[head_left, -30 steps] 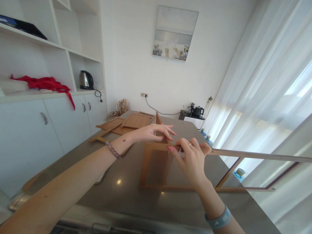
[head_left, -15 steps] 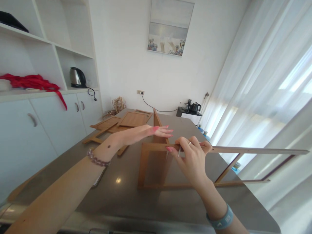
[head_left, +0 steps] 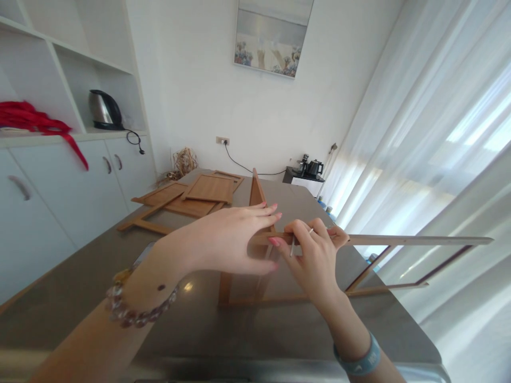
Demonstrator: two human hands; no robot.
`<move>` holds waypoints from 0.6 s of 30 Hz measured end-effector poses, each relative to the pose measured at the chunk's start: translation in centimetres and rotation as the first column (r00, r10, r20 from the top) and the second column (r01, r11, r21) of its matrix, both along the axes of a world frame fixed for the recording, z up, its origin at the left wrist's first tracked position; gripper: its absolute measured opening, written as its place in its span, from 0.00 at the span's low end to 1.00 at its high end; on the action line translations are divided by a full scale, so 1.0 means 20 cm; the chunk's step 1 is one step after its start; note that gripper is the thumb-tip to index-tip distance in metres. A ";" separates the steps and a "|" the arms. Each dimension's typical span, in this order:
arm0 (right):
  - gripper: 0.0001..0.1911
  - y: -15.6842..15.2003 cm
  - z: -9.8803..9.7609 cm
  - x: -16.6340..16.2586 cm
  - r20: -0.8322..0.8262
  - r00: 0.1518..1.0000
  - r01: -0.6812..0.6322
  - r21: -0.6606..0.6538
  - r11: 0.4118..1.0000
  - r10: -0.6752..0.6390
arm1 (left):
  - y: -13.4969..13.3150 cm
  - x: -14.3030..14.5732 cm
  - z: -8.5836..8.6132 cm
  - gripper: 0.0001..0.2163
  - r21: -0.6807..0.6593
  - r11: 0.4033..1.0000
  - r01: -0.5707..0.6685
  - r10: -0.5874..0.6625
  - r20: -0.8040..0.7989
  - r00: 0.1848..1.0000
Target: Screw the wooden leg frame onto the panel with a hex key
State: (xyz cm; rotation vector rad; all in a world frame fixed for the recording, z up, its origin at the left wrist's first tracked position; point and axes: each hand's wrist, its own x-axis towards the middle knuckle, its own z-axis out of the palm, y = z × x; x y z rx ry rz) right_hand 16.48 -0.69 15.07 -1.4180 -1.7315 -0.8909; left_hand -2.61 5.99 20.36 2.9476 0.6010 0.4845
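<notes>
A long wooden frame [head_left: 419, 241] with crossbars stands on edge on the table, its right end reaching past the table's side. My right hand [head_left: 315, 255] is closed over its top rail. A thin silvery rod [head_left: 293, 246] shows between the fingers of that hand; its kind is unclear. My left hand [head_left: 227, 236] is at the frame's left end, fingers stretched out and thumb apart below them, hiding that corner. Whether it touches the wood I cannot tell. A wooden panel [head_left: 256, 189] stands upright behind, meeting the frame near my fingertips.
Several flat wooden parts [head_left: 209, 189] lie at the table's back left. A dark flat object, perhaps a phone [head_left: 144, 253], is partly behind my left wrist. The table [head_left: 223, 340] ends at a curtain [head_left: 399, 133] on the right. A kettle [head_left: 104, 110] sits on a shelf.
My left hand has come nearer and turned, its thumb now dropping in front of the frame's corner. My right hand keeps its hold on the rail. The view has shifted slightly.
</notes>
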 end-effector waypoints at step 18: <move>0.10 -0.02 0.00 0.04 0.150 0.988 0.025 -0.055 0.998 -0.017 | 0.02 0.05 -0.11 0.27 0.179 0.981 -0.074 0.050 0.136 0.989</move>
